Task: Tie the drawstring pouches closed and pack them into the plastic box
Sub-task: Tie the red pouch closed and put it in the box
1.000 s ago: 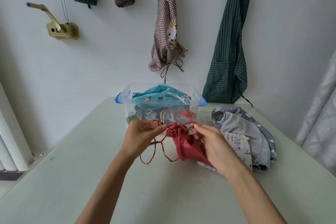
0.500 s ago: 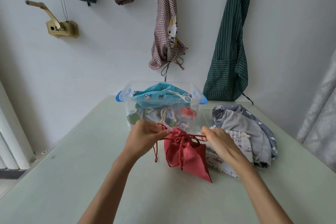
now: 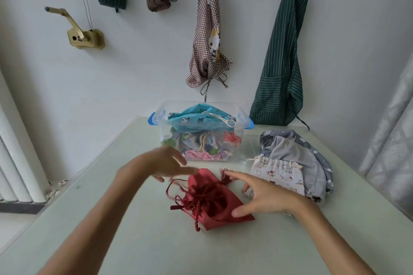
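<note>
Red cloth drawstring pouch (image 3: 212,203) now lies cinched mid-table (image 3: 134,241); my left hand (image 3: 165,163) and right hand (image 3: 263,196) have released its cords. Next, I judge: into clear plastic box (image 3: 241,145).

Hanging on the wall beyond the hands: green striped apron (image 3: 280,69), checked apron (image 3: 209,47), 2 tied bundles, brass crank bracket (image 3: 85,37).

no legible text, labels or numbers anywhere
</note>
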Demonstrator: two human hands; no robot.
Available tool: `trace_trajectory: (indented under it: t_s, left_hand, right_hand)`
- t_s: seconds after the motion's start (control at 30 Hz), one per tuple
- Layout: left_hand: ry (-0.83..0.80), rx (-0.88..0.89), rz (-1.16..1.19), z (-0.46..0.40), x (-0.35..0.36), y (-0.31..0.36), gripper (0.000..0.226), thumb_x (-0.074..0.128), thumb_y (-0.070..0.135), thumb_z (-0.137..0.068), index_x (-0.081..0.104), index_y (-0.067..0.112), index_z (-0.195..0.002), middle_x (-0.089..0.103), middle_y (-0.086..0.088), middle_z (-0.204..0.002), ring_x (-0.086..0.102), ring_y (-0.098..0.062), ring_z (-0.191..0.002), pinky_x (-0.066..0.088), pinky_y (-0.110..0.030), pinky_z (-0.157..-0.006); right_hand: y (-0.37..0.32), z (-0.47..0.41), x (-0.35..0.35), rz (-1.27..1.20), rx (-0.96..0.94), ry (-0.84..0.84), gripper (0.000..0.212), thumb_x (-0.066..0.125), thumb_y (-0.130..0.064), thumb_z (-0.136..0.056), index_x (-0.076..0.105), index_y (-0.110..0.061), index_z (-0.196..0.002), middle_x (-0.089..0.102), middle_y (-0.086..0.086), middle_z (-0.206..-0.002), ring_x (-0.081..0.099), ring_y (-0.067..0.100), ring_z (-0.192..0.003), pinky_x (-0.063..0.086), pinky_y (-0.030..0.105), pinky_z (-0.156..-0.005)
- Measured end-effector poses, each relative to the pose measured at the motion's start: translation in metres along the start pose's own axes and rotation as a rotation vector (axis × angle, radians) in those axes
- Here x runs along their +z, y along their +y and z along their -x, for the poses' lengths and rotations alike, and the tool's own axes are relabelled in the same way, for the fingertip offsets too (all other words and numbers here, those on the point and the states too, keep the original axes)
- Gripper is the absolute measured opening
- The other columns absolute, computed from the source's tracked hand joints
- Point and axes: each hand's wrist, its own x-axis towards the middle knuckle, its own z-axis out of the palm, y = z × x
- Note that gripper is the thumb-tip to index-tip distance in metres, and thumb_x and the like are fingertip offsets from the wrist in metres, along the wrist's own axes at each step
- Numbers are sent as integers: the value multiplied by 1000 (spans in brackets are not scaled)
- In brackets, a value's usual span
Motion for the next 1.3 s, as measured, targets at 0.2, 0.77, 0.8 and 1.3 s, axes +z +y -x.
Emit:
trace_trajectory:
  t_s: [0.2, 0.77, 0.8, 1.3]
  left_hand:
    - [-115, -55, -316, -13, 66, -9, 94, 70, 70, -62, 39, 19, -135, 52, -1, -135, 51, -24, -123, 43, -36, -101]
    - [122, 539, -9, -13, -63, 92, 36, 78, 3, -68, 70, 6, -103, 72, -8, -93, 61, -11, -78, 53, -27, -82]
    - [161, 561, 37, -18, -74, 100, 36, 78, 0, -68, 69, 4, -103, 72, -10, -93, 61, -12, -78, 53, -29, -85]
    - [615, 65, -514, -118, -102, 61, 90, 78, 32, -72, 27, 26, -146, 39, -10, -140, 32, -28, -131, 31, -40, -105]
  right_hand:
    - [-8, 5, 33, 163, -71, 80, 67, 76, -25, -74, 48, -26, -135, 46, -9, -113, 44, 5, -107, 35, 17, -92]
    - [-59, 8, -78, -440, -144, 128, 70, 78, -8, -71, 46, -23, -131, 63, -2, -123, 60, 12, -113, 43, 35, -104]
    - [-64, 2, -87, -448, -152, 223, 57, 77, -5, -71, 55, -19, -121, 69, -2, -110, 65, 10, -102, 47, 33, -100]
    - [-48, -161, -112, 71, -158, 737, 11, 67, -11, -80, 70, -20, -85, 72, 5, -85, 66, 22, -81, 50, 30, -71]
